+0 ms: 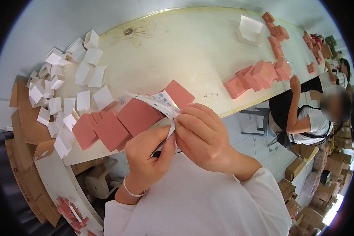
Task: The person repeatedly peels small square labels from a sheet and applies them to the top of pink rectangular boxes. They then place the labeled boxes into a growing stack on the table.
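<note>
A strip of printed sticker labels (162, 101), white with dark print and a shiny patch, curves up from between my hands. My left hand (150, 152) pinches its lower end between thumb and fingers. Close against it, my right hand (203, 135) grips the strip's right edge with the fingertips. Just beyond the strip, a pink box (138, 118) lies on the table, partly covered by the labels. Another pink box (178, 93) shows behind the strip, and more pink boxes (110, 129) lean together to the left.
White open-ended box sleeves (57, 81) are heaped on the table's left. Pink boxes (261, 75) stand in a row at right, near a larger white sleeve (250, 31). A co-worker (308, 121) sits along the right edge. Brown cartons (32, 124) stand at far left.
</note>
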### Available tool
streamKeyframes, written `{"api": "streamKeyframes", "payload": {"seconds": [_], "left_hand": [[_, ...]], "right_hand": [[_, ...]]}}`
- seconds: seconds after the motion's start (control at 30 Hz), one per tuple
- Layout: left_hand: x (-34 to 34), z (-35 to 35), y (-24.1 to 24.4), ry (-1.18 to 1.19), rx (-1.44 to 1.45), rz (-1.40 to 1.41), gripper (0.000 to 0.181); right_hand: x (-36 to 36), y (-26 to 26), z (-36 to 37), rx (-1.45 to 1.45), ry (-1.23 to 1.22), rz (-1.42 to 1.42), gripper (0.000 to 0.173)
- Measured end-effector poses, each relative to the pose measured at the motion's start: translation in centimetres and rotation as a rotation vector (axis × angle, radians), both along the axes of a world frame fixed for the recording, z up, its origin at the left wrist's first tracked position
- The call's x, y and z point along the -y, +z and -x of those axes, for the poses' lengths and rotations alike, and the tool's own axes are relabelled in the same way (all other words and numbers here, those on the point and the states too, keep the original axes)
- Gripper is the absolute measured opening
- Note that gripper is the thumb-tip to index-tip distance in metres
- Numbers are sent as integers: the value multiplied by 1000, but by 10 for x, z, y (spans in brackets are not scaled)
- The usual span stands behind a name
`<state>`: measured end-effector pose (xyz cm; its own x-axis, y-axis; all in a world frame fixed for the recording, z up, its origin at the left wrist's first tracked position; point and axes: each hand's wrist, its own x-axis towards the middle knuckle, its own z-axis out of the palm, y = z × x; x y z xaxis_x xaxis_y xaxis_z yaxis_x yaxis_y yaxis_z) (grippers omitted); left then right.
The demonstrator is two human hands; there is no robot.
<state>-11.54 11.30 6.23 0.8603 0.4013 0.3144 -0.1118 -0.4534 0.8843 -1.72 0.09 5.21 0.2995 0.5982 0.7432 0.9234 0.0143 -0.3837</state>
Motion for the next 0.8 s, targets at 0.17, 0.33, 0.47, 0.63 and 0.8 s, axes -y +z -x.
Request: {"api": "streamKeyframes", "payload": {"seconds": [0.17, 0.33, 0.47, 0.63, 0.8], "left_hand": [[4, -1, -2, 18, 42, -55, 7], [6, 2, 5, 19, 2, 69, 7], [3, 4, 7, -11, -28, 243, 11], [5, 1, 9, 59, 0, 364, 13], [-8, 18, 8, -35, -39, 522, 10]], "right_hand": [[2, 3, 2, -12, -4, 16, 22], [2, 2, 0, -135, -11, -68, 18], [12, 12, -6, -445, 49, -62, 17], [16, 9, -7, -318, 52, -59, 29], [10, 23, -22, -531, 44, -41, 39]]}}
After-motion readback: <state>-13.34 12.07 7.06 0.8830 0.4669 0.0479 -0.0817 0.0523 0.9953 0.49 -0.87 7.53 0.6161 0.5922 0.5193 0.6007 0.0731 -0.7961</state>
